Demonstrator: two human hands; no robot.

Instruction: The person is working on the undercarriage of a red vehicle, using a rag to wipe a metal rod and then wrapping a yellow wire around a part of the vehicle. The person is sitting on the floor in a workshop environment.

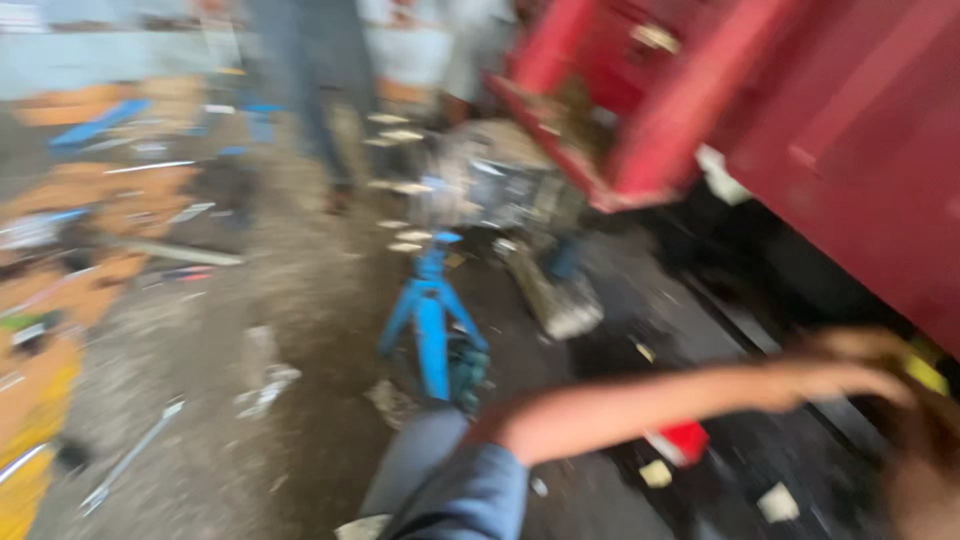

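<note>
1. A bare forearm stretches right, and the hand (pixel 850 375) reaches under the red vehicle body (pixel 850 130); which hand it is, and its grip, I cannot tell through the blur.
2. A blue jack stand (pixel 432 320) stands on the floor left of that body.
3. A small red object (pixel 683 440) lies just below the forearm.

A blue jack stand (pixel 432 315) is standing on the dirty floor (pixel 300 400), with a long wrench (pixel 130 455) lying well apart to its left. Another person's legs (pixel 310 90) are standing farther back, blurred. Paper scraps (pixel 265 385) are lying nearby.
</note>
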